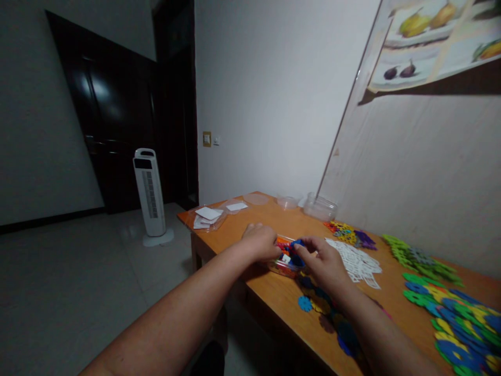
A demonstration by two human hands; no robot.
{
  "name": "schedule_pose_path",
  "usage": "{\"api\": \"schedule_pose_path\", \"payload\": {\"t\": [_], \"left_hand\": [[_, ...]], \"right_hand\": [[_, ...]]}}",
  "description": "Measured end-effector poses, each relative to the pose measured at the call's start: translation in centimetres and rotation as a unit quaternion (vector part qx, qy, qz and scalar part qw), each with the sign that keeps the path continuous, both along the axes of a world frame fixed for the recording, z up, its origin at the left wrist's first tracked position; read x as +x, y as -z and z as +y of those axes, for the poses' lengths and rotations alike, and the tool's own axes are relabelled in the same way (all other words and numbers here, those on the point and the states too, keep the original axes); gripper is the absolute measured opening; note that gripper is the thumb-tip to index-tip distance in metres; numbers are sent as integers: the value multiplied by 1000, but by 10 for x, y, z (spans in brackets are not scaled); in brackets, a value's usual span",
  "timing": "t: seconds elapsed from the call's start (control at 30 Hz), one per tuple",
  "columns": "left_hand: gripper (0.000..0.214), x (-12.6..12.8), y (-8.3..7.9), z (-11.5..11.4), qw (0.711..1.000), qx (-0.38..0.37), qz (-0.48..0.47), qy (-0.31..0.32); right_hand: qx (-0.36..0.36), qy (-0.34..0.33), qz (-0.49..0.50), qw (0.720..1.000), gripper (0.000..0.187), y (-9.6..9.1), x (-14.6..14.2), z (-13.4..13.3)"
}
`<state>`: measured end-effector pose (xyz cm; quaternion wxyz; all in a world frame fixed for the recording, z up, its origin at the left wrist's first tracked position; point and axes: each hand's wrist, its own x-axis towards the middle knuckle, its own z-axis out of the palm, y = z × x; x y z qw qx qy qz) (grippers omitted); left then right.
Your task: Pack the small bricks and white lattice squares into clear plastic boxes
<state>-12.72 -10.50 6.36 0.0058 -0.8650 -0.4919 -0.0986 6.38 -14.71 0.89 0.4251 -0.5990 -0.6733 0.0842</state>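
A small clear plastic box (pixel 282 268) of red, orange, blue and white pieces sits near the table's front edge. My left hand (pixel 261 243) is curled over the box's left end, gripping it there; most of its fingertips are hidden. At the right end, my right hand (pixel 323 257) has thumb and fingers closed around a blue plastic piece (pixel 298 244) at the rim. Beneath my right forearm lie several flat round notched discs, among them a blue disc (pixel 305 303), partly covered by the arm and its shadow.
On the wooden table (pixel 238 230) are white cards (pixel 207 214), clear lids, an empty clear container (pixel 320 207), white flat pieces (pixel 354 261), small coloured pieces (pixel 346 233), green pieces (pixel 418 258) and a disc pile (pixel 462 324). A white tower fan (pixel 150 193) stands on the floor.
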Motion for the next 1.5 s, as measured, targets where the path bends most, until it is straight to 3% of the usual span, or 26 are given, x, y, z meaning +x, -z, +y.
{"api": "schedule_pose_path", "payload": {"t": [0.23,0.47,0.77,1.0,1.1,1.27,1.5], "left_hand": [[30,13,0,3,999,-25,-3,-29],[22,0,4,7,998,-21,-55,-32],[34,-6,2,1,989,-6,-102,104],[21,-10,5,6,984,-3,-107,140],[21,-14,7,13,983,-9,-129,130],[28,-20,14,16,979,4,-179,99],[26,-28,30,21,967,22,-241,74]], "right_hand": [[19,-12,-21,1000,32,2,2,1],[55,-22,-78,995,34,4,1,2],[57,-14,-100,993,37,8,-6,2],[42,-32,-96,994,32,7,-7,1],[56,-51,-124,989,32,1,-7,-2],[79,-2,-151,985,27,-3,-2,-4],[25,-44,-162,985,24,-8,8,-3]]}}
